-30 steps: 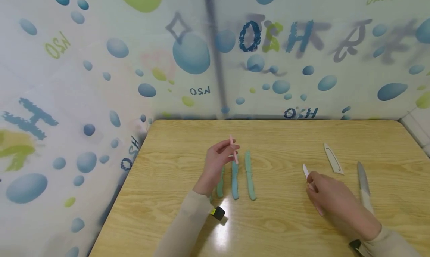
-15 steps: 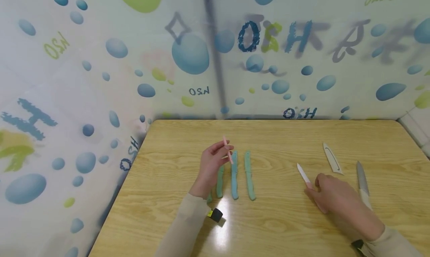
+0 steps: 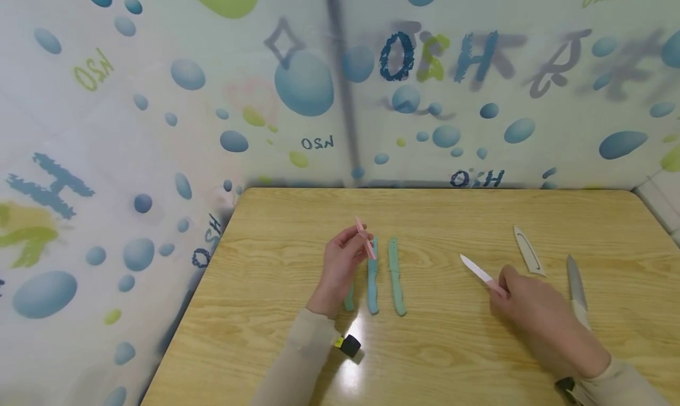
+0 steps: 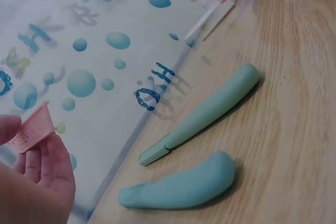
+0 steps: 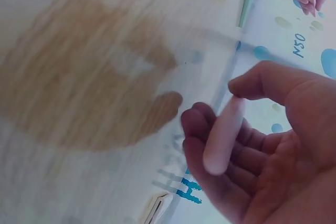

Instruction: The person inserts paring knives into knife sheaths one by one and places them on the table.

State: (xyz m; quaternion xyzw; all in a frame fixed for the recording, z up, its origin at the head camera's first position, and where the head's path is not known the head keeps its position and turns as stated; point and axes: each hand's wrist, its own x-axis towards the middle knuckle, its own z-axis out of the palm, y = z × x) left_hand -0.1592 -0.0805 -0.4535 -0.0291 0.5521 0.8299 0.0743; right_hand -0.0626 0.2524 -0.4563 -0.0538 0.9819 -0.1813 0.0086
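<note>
My left hand point(image 3: 338, 267) pinches a pink blade sheath point(image 3: 366, 241) between thumb and fingers, raised above the table; the left wrist view shows this sheath point(image 4: 34, 129) side-on. In my right hand point(image 3: 539, 305) is a small knife point(image 3: 480, 272) with a pale blade and a pink handle point(image 5: 223, 142). Its bare blade points left and away from me, toward the left hand but well apart from the sheath. Below the left hand lie a blue sheathed knife point(image 3: 373, 285) and a green one point(image 3: 396, 282). Another green one point(image 3: 349, 300) is mostly hidden by that hand.
To the right of the right hand, a white sheath point(image 3: 529, 252) lies flat on the wooden table point(image 3: 435, 359). A knife point(image 3: 575, 282) with a grey blade and white handle lies farther right, partly covered by the forearm. A patterned wall point(image 3: 425, 158) borders the table's back.
The pink-handled knife has swung so its blade points more to the left, and more of it shows. My left hand moved slightly left, then back, still pinching the sheath.
</note>
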